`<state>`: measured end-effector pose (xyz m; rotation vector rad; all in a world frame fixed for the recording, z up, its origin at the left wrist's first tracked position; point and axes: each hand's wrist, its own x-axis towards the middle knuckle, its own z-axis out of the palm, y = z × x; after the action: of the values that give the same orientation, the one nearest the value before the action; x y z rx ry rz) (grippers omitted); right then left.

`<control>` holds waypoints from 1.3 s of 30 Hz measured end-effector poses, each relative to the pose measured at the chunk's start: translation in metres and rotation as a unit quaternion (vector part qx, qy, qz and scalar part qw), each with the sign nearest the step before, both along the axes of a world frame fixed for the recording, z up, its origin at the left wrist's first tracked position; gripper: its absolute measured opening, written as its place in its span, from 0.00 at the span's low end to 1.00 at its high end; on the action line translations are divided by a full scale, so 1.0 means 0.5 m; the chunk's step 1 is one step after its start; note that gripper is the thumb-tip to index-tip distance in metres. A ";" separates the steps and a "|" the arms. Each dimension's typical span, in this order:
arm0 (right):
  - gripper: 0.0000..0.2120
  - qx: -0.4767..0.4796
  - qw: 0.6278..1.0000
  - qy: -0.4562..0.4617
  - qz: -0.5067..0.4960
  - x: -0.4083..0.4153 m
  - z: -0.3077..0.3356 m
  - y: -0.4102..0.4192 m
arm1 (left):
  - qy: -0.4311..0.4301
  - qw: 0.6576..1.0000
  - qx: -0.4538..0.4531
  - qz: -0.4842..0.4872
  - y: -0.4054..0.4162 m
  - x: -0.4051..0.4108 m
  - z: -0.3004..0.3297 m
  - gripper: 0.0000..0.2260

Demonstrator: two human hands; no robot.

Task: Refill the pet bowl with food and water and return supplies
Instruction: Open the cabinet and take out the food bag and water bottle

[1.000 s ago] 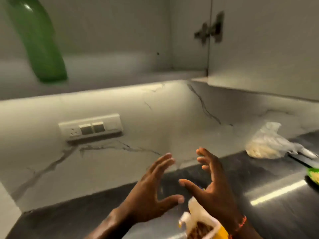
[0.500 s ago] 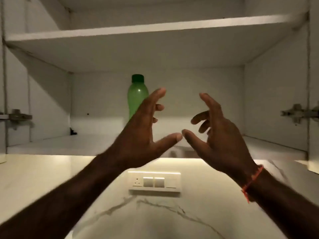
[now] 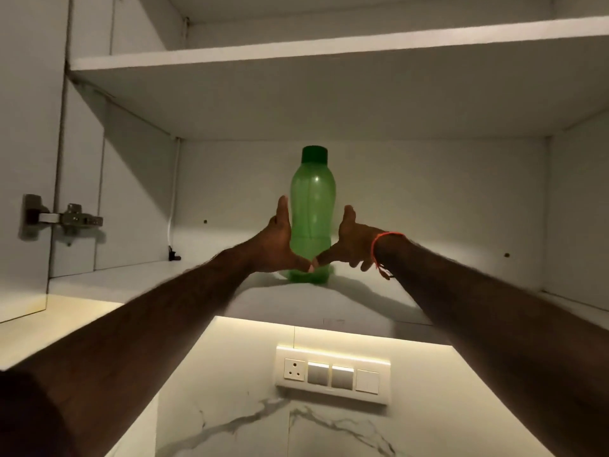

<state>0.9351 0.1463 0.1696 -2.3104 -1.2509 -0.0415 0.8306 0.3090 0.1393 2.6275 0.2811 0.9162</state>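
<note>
A green plastic bottle (image 3: 311, 212) with a dark green cap stands upright on the lower shelf (image 3: 362, 301) of an open wall cabinet. My left hand (image 3: 278, 240) lies flat against the bottle's left side, fingers pointing up, thumb across its base. My right hand (image 3: 354, 240) is just right of the bottle, a small gap between its raised finger and the bottle wall. The two thumb tips meet in front of the bottle's foot. Neither hand is closed round the bottle. No bowl or food is in view.
An upper shelf (image 3: 329, 51) spans the cabinet above the bottle. A door hinge (image 3: 62, 219) sits on the left cabinet wall. Below the cabinet, a switch and socket plate (image 3: 333, 374) is mounted on the lit marble backsplash (image 3: 250, 423).
My view has swung up from the counter to the cabinet. Both empty hands have risen and reached forward, from apart in mid-air to either side of the green bottle.
</note>
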 end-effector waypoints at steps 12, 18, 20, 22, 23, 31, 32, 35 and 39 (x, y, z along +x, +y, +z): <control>0.55 0.022 0.995 0.077 0.057 0.017 -0.046 0.043 | 0.079 0.977 -0.154 -0.128 0.025 -0.013 -0.020 0.58; 0.50 0.071 0.991 0.074 0.084 -0.028 -0.056 0.010 | 0.015 0.982 -0.136 -0.128 -0.049 -0.060 -0.021 0.15; 0.49 0.094 0.987 0.074 0.103 -0.044 -0.064 -0.007 | 0.000 0.979 -0.144 -0.146 -0.070 -0.085 -0.024 0.11; 0.47 0.114 0.984 0.078 0.114 -0.061 -0.073 -0.024 | -0.019 0.970 -0.161 -0.181 -0.079 -0.106 -0.033 0.13; 0.45 0.122 0.982 0.088 0.118 -0.070 -0.077 -0.034 | -0.030 0.966 -0.168 -0.195 -0.085 -0.118 -0.038 0.15; 0.44 0.153 0.960 0.141 0.184 -0.190 -0.109 -0.106 | -0.116 0.975 -0.166 -0.093 -0.130 -0.233 -0.072 0.38; 0.44 0.163 0.957 0.140 0.197 -0.210 -0.114 -0.115 | -0.133 0.975 -0.158 -0.076 -0.143 -0.252 -0.077 0.38; 0.45 0.198 0.943 0.125 0.237 -0.278 -0.133 -0.144 | -0.173 0.975 -0.133 -0.040 -0.186 -0.316 -0.097 0.34; 0.48 0.219 0.928 0.102 0.285 -0.356 -0.195 -0.173 | -0.181 0.977 -0.115 -0.006 -0.238 -0.417 -0.156 0.35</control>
<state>0.7572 0.0599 0.0722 -1.4772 -1.5665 0.1087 0.6220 0.1903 0.0612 2.2007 0.2576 1.2536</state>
